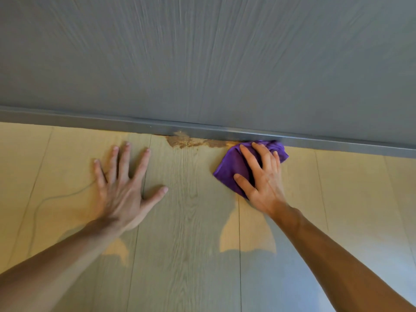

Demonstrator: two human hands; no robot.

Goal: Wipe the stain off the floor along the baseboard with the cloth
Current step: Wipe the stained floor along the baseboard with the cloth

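Under the fingers (248, 157) of your right hand (264, 179) lies the cloth (228, 166), touching the baseboard (90, 121); the stain (191, 142) sits just left of them.

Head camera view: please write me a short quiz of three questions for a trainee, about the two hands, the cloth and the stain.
1. True or false: the left hand lies flat on the floor and holds nothing.
2. Where is the purple cloth relative to the brown stain? A) at its left end B) at its right end C) under the left hand
3. Which hand presses the cloth down?

Key: 1 true; 2 B; 3 the right hand.
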